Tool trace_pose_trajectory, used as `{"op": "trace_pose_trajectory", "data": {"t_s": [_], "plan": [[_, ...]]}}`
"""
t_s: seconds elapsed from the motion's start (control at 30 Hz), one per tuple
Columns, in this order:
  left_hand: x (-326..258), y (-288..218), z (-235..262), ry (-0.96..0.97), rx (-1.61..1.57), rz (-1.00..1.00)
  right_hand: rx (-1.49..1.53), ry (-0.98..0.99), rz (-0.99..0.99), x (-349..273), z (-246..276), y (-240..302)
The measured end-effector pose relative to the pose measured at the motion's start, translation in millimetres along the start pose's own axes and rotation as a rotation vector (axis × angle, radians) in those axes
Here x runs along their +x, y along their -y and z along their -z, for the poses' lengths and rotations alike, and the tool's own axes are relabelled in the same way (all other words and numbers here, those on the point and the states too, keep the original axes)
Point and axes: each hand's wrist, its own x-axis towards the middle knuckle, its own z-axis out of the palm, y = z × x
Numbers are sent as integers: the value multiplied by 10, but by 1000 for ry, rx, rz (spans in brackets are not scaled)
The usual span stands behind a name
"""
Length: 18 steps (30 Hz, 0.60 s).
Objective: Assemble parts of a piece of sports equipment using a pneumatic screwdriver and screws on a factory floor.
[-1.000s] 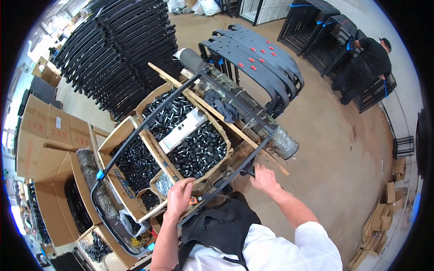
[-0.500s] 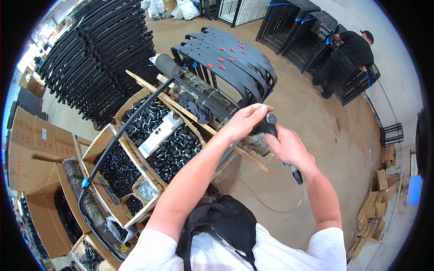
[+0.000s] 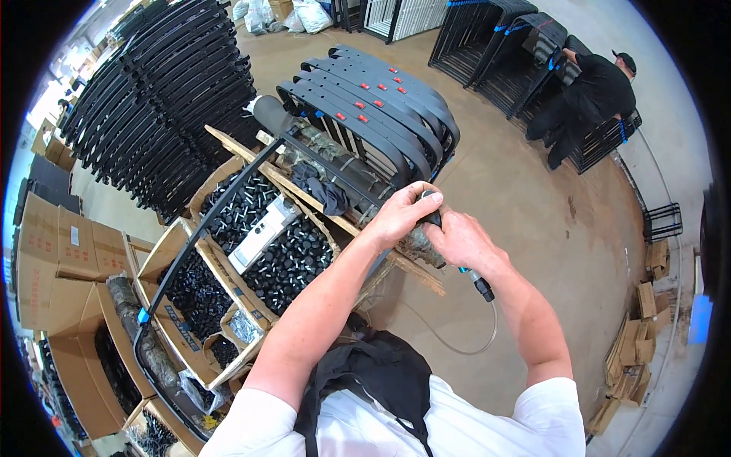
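Observation:
My right hand [image 3: 463, 242] is wrapped round the grip of a black air tool [image 3: 482, 287], whose clear hose [image 3: 487, 344] hangs from the handle's lower end. My left hand [image 3: 402, 217] closes over the tool's head, thumb on top; its fingertips are partly hidden. Both hands meet above the end of a padded support roll [image 3: 420, 250] wrapped in torn plastic. A black bent-tube frame [image 3: 219, 207] with blue tape lies across the wooden crate and the roll, its near right part hidden behind my hands and forearm.
Left of my arms, a divided wooden crate holds black-headed bolts [image 3: 298, 255], small black parts [image 3: 196, 293] and a pale metal box [image 3: 263, 234]. Grey-black frames [image 3: 381, 99] stand beyond. Tall stacked frames [image 3: 160, 99] rise at left. A person [image 3: 590, 99] bends over frames at far right.
Both hands and the air tool have shifted slightly left and nearer together. The hose now hangs in a wider loop. The whole view has turned slightly.

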Motion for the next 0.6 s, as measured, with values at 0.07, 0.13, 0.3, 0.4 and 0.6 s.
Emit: {"op": "trace_pose_trajectory", "data": {"t_s": [0.07,0.13,0.3,0.4,0.6], "plan": [[-3,-10,-9,17,5,-8,3,-18,2,14,-27,-44],[1,24,25,21,33,-24,-7,-23,-16,41,-90,-51],[-13,77,22,6,85,-60,40,-11,-3,60,-105,-74],[-34,92,24,-3,96,-32,105,-36,-17,158,-160,-161],[-38,146,96,78,25,-21,248,148,-128,474,-303,-345]]}}
